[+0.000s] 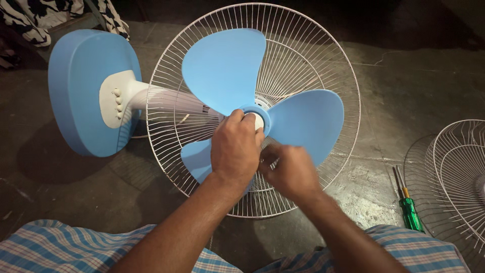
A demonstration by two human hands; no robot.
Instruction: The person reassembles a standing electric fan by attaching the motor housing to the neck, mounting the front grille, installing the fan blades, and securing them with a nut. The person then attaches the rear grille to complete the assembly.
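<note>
A table fan lies on its side on the dark floor. Its blue three-blade propeller [225, 68] sits inside the white wire rear guard [323, 50]. My left hand [235, 149] covers the hub, fingers wrapped on the white blade cap [258, 121] at the centre. My right hand [290, 172] is just to the right, curled against the lower right blade [308, 119] near the hub; its fingertips are hidden. The fan's blue round base [83, 88] with a white button panel [117, 98] stands at the left.
The loose front wire guard [457, 172] lies at the right edge. A green-handled screwdriver [410, 212] rests on the floor beside it. Patterned cloth [35, 17] is at the top left. My checked garment [65, 250] fills the bottom.
</note>
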